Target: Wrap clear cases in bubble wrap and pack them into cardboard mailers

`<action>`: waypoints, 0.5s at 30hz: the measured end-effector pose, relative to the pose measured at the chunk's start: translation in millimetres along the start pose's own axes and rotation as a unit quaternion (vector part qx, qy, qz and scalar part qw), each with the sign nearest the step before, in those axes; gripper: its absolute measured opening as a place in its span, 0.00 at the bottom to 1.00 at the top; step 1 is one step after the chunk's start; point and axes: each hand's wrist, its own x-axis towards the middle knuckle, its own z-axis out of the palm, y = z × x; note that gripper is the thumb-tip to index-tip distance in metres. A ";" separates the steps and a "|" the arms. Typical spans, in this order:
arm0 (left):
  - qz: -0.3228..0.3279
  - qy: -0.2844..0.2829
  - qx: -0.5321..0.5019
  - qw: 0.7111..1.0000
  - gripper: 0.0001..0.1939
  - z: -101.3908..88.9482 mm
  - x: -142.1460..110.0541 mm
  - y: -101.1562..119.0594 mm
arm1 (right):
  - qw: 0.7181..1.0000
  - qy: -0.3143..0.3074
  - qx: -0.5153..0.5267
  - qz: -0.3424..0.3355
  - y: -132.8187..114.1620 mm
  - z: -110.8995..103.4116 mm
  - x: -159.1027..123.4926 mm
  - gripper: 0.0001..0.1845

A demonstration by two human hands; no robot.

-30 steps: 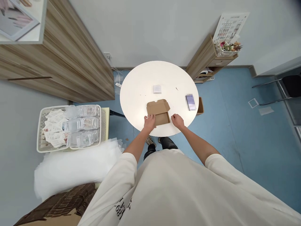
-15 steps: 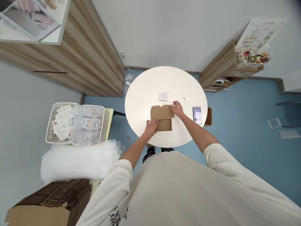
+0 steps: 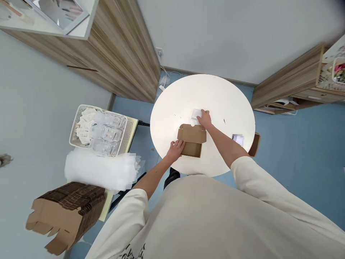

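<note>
An open brown cardboard box (image 3: 192, 149) lies on the round white table (image 3: 172, 108), its lid flap folded back away from me. My left hand (image 3: 175, 149) has its fingers bent over the box's left wall, holding it. Beyond the lid sits a small flat white packet (image 3: 196, 114), its right part covered by my fingers. My right hand (image 3: 205, 119) grips this packet at its right side, thumb on the near edge. Whether the packet is lifted off the table, I cannot tell.
A pixelated phone-like item (image 3: 238, 139) lies at the table's right. On my left are a white basket (image 3: 124, 138) of clear plastic packs and paper cards, a white foam-like stack (image 3: 99, 169) and flattened cardboard boxes (image 3: 59, 216). A brown bin (image 3: 254, 144) stands beyond the table's right edge.
My right hand has gone from beside the box, past the lid's right corner, to the white packet and taken hold of it. My left hand stays on the box. The view has shifted rightward.
</note>
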 end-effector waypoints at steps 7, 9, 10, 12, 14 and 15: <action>-0.006 -0.005 0.004 1.000 0.61 1.1 0.6 -0.2 | 1.000 0.016 0.004 -0.023 -5.3 0.3 -4.5 0.30; -0.002 0.007 0.008 1.000 0.60 3.8 1.0 -2.0 | 1.000 0.017 0.001 -0.026 -6.6 -0.3 -7.5 0.28; 0.000 0.013 0.008 1.000 0.60 5.0 1.2 -3.1 | 0.999 0.018 0.000 -0.026 -7.2 -0.6 -9.5 0.27; 0.007 0.019 0.006 1.000 0.60 6.4 1.3 -5.3 | 0.999 0.026 0.001 -0.030 -8.3 -1.8 -14.5 0.25; 0.014 0.017 0.001 1.000 0.59 6.4 1.0 -7.4 | 0.999 0.034 0.009 -0.037 -9.3 -4.5 -21.8 0.23; 0.017 0.015 -0.001 1.000 0.59 6.0 0.8 -8.5 | 0.998 0.038 0.016 -0.039 -9.6 -6.6 -26.8 0.22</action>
